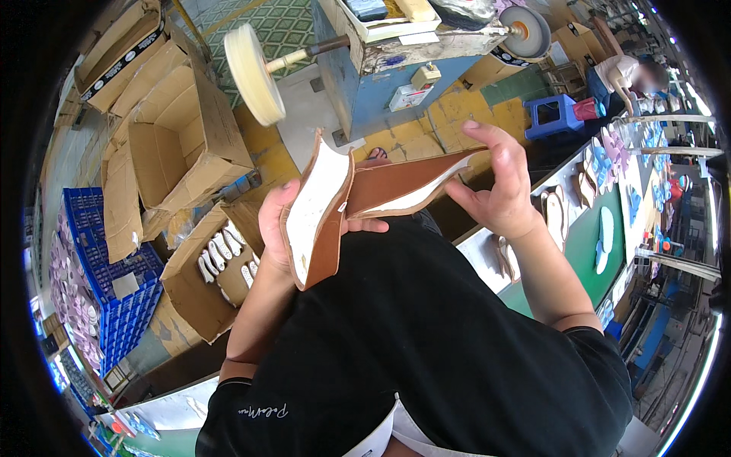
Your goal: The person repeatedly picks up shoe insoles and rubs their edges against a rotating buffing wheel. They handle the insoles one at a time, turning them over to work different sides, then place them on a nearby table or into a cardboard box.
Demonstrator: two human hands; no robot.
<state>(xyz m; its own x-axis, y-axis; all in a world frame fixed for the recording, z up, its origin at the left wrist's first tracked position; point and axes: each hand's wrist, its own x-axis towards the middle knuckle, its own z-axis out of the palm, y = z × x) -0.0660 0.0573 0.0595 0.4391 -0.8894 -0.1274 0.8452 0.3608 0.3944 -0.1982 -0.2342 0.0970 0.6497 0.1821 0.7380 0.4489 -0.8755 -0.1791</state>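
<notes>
My left hand grips a curved shoe sole with a white face and brown sides, held upright with its edge toward me. A second brown-and-white sole lies crosswise against it, and fingers of my left hand show beneath their meeting place. At the far end of this second sole, my right hand holds it with the thumb at the lower edge; the forefinger is raised above the upper edge, and the other fingers are mostly hidden. Both soles are up in front of my black shirt.
To the left stand an open cardboard box with several white soles, a larger carton and a blue crate. Ahead is a blue machine with a pale wheel. On the right, a green-topped bench bears soles; a person sits beyond.
</notes>
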